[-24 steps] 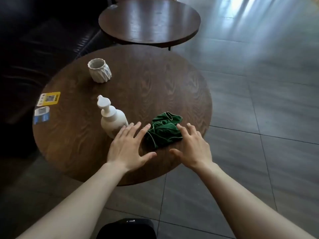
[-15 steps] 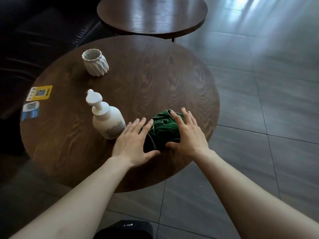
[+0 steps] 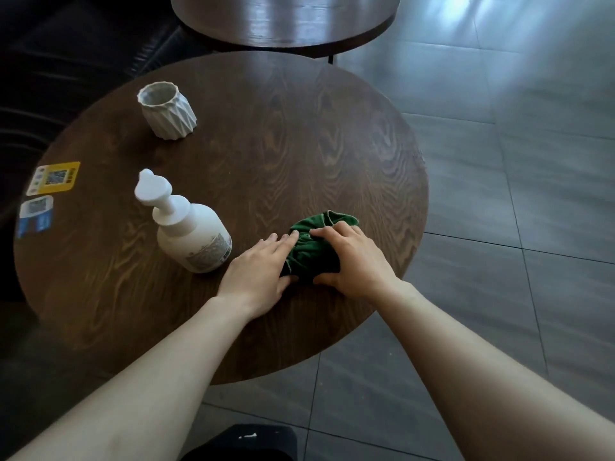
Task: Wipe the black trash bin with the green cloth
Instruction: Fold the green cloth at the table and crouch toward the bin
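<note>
The green cloth lies bunched on the round wooden table, near its right front edge. My right hand lies on top of it with fingers curled into the folds and the thumb under its near side. My left hand rests flat on the table against the cloth's left side, fingertips touching the fabric. A black object, possibly the trash bin, shows only as a dark top at the bottom edge of the view, on the floor between my forearms.
A white pump bottle stands just left of my left hand. A white ribbed cup sits at the table's back left. Two QR-code stickers are at the left edge. A second round table stands behind; grey tiled floor lies right.
Both hands moved forward and closed in on the cloth. My right hand went from hovering beside it to gripping it from above; my left hand now touches its left side.
</note>
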Demonstrator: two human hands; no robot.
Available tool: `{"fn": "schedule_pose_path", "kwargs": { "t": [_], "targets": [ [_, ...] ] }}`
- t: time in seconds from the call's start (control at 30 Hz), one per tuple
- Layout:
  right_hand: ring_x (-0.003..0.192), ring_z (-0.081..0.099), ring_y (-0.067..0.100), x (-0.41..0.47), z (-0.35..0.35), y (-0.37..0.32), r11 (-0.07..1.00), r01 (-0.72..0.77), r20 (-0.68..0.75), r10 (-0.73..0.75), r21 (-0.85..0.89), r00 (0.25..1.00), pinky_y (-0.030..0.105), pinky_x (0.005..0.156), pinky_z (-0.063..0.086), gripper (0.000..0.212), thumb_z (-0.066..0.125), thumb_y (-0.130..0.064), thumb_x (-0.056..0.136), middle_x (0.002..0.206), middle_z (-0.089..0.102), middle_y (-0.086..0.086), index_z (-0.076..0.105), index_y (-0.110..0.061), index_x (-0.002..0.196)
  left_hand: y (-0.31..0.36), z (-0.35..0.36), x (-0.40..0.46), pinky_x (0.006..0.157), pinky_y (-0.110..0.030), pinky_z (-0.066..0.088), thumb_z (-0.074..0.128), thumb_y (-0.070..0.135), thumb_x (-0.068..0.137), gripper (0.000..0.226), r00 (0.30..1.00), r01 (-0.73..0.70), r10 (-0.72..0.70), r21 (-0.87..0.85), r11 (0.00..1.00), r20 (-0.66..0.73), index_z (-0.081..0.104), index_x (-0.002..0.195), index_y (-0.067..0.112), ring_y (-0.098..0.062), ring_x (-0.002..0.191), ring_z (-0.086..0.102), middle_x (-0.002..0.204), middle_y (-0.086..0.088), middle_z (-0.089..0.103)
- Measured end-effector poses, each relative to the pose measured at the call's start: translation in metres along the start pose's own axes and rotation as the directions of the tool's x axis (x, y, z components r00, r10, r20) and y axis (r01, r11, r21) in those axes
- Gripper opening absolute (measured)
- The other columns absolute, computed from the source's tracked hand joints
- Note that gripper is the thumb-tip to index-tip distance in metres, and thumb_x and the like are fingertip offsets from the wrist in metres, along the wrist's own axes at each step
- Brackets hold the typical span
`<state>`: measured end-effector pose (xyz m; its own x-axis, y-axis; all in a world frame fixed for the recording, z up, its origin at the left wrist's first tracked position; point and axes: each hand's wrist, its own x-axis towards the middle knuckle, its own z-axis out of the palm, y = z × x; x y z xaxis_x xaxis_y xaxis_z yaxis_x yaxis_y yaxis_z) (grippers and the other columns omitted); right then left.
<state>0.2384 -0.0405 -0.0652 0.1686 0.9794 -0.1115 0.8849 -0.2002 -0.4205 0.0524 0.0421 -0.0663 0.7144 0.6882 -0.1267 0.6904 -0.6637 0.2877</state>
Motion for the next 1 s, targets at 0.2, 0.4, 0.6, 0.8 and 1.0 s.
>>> {"fn": "schedule_pose_path", "kwargs": {
  "t": [0.2, 0.4, 0.6, 0.8, 1.0],
  "targets": [
    [0.11, 0.06, 0.027, -0.018, -0.004, -0.013, 0.996, -0.05, -0.068, 0.055, 0.069, 0.996, 0.042, 0.089, 0.055, 0.064, 0.086, -0.022, 0.078, 0.12, 0.058, 0.001, 0.056, -0.024, 0.134, 0.012, -0.014, -0.007, 0.089, -0.047, 0.055, 0.063, 0.018, 0.091, 0.063, 1.0, -0.009, 0.008, -0.04, 0.999, -0.023, 0.041, 0.147, 0.037, -0.031, 0.113, 0.066, 0.129, 0.005, 0.069],
    [0.107, 0.063, 0.028, -0.046, -0.016, -0.03, 0.989, -0.09, -0.128, 0.105, 0.117, 0.986, 0.041, 0.087, 0.055, 0.058, 0.086, -0.02, 0.079, 0.119, 0.059, 0.0, 0.059, -0.024, 0.13, 0.022, -0.039, -0.029, 0.082, -0.044, 0.057, 0.065, 0.017, 0.087, 0.059, 0.995, -0.053, 0.049, -0.05, 0.997, -0.081, 0.05, 0.139, 0.039, -0.027, 0.105, 0.069, 0.118, 0.01, 0.073],
    [0.103, 0.064, 0.028, -0.073, -0.048, -0.066, 0.984, -0.091, -0.163, 0.115, 0.151, 0.98, 0.038, 0.084, 0.053, 0.051, 0.079, -0.015, 0.083, 0.117, 0.06, 0.0, 0.059, -0.022, 0.13, 0.03, -0.087, -0.06, 0.082, -0.043, 0.058, 0.065, 0.012, 0.081, 0.066, 0.992, -0.071, 0.064, -0.06, 0.996, -0.111, 0.05, 0.137, 0.043, -0.021, 0.106, 0.07, 0.118, 0.015, 0.072],
    [0.104, 0.064, 0.027, -0.118, -0.103, -0.128, 0.988, -0.095, -0.215, 0.12, 0.122, 0.969, 0.039, 0.084, 0.054, 0.052, 0.07, -0.004, 0.083, 0.116, 0.06, 0.0, 0.06, -0.023, 0.13, 0.047, -0.159, -0.111, 0.076, -0.038, 0.059, 0.068, 0.013, 0.081, 0.062, 0.982, -0.093, 0.075, -0.096, 0.991, -0.172, 0.055, 0.132, 0.045, -0.017, 0.101, 0.071, 0.112, 0.017, 0.074],
    [0.099, 0.064, 0.027, -0.172, -0.164, -0.21, 0.985, -0.13, -0.314, 0.16, 0.114, 0.936, 0.038, 0.08, 0.053, 0.045, 0.063, -0.003, 0.084, 0.111, 0.058, -0.001, 0.061, -0.023, 0.125, 0.064, -0.248, -0.174, 0.079, -0.035, 0.055, 0.07, 0.012, 0.081, 0.06, 0.959, -0.148, 0.124, -0.076, 0.986, -0.255, 0.06, 0.129, 0.046, -0.019, 0.1, 0.071, 0.113, 0.018, 0.074]
  ]
}}
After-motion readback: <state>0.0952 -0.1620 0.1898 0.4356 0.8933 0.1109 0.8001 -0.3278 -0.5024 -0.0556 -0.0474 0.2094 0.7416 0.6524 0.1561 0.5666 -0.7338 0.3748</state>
